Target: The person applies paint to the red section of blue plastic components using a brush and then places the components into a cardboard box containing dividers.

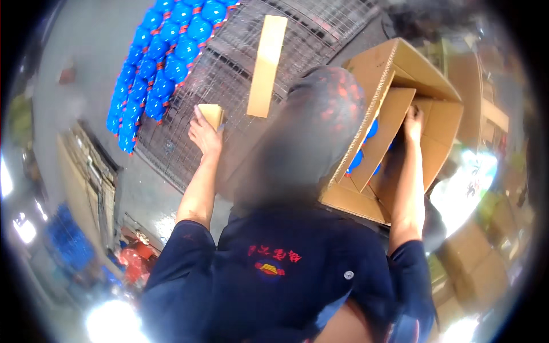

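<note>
Tan cardboard piece (212,116) is pinched in the left grip (205,135), apparently steadied over the wire mesh (226,71) beneath. Right grip (414,123) curls at the divider (386,128) inside the open carton (439,128); cannot tell whether it pinches. Divider stands on edge, presumably separating blue balls (355,162) left of that grip. Loose strip (266,66) lies right of left grip, blue strings (147,68) left. Dark shirt (246,303) below both: red embroidered characters (278,254); no carton label readable.

Ahead of my left hand (206,138), glossy blue pieces (186,50) banded in red-orange lie by the grey criss-cross grid of the wire table (171,134). The cardboard piece (210,114) at that hand and the carton (443,123) around my right hand (413,124) are plain tan; my navy shirt (320,243) bears red and yellow embroidery.
</note>
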The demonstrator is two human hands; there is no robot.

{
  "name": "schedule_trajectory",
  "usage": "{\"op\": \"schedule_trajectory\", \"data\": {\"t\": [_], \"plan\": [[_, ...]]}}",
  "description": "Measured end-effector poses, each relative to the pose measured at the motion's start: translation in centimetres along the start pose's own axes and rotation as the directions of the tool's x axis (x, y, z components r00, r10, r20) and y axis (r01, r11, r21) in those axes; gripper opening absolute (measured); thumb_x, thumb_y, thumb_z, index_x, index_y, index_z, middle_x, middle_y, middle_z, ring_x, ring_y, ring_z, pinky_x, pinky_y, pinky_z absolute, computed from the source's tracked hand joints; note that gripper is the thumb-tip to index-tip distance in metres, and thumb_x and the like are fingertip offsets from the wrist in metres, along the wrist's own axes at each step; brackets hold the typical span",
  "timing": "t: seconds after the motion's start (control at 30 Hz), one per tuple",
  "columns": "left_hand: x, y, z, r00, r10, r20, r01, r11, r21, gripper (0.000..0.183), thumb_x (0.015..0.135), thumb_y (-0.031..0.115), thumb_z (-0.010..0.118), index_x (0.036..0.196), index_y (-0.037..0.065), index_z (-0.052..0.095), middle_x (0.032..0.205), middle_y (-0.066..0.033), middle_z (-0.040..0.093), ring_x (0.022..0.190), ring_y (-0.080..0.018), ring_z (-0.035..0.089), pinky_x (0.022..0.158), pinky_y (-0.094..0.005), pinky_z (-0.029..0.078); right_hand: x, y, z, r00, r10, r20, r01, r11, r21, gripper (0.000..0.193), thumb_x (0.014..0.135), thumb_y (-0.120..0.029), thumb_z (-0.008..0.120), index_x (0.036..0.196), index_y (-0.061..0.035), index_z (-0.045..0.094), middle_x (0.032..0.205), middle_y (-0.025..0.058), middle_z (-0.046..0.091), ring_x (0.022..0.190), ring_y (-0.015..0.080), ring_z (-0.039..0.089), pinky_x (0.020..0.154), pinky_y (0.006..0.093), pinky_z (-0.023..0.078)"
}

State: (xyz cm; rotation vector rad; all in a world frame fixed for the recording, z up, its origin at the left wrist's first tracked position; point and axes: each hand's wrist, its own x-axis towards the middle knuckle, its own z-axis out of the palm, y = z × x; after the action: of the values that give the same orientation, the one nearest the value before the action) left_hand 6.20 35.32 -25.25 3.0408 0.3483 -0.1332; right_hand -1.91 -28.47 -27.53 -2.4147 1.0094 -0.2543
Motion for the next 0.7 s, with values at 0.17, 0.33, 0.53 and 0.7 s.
{"op": "schedule_trajectory", "data": {"t": [0.17,0.33,0.53,0.7], "plan": [[1.3,-7.0,-3.4,0.981,-0.099,-0.168,-0.067,0.640,-0.765,0.080,0.076,0.016,0.071,0.140,-0.003,0.027,0.126,-0.0212,0.049,0.116,-0.0331,0.053,0.101,-0.0408,0.041,-3.2,-13.7,-9.3,0.995,0.103,-0.002,-0.073,0.719,0.691,0.043,0.099,-0.027,0.055,0.135,-0.0053,0.046,0.130,0.0141,0.055,0.114,0.0261,0.060,0.085,0.0368,0.054],[1.8,-17.0,-6.4,0.948,-0.140,0.284,0.307,0.188,-0.933,0.052,0.081,0.012,0.065,0.127,-0.006,0.048,0.111,-0.0133,0.063,0.103,-0.0225,0.061,0.091,-0.0347,0.049,-10.5,-27.8,-14.7,0.981,-0.134,-0.137,0.191,0.683,0.705,0.038,0.103,-0.021,0.047,0.134,0.0020,0.046,0.130,0.0185,0.055,0.114,0.0291,0.060,0.090,0.0380,0.055],[5.7,-24.4,0.1,0.862,-0.287,0.418,0.504,0.399,-0.766,0.049,0.085,0.033,0.049,0.115,-0.003,0.066,0.115,-0.0152,0.066,0.096,-0.0208,0.061,0.086,-0.0380,0.047,-21.0,-38.7,-12.0,0.767,-0.581,-0.270,0.625,0.583,0.519,0.021,0.096,-0.004,0.053,0.115,0.0021,0.060,0.123,0.0174,0.058,0.102,0.0252,0.064,0.082,0.0320,0.055],[12.7,-25.2,6.9,0.931,-0.309,0.196,0.333,0.494,-0.803,0.059,0.096,0.050,0.050,0.121,-0.002,0.058,0.113,-0.0205,0.064,0.107,-0.0320,0.060,0.094,-0.0415,0.044,-28.9,-44.7,-7.6,0.469,-0.878,0.092,0.707,0.436,0.557,0.019,0.086,0.001,0.062,0.104,-0.0038,0.065,0.116,0.0160,0.060,0.104,0.0330,0.062,0.090,0.0379,0.052]]}}
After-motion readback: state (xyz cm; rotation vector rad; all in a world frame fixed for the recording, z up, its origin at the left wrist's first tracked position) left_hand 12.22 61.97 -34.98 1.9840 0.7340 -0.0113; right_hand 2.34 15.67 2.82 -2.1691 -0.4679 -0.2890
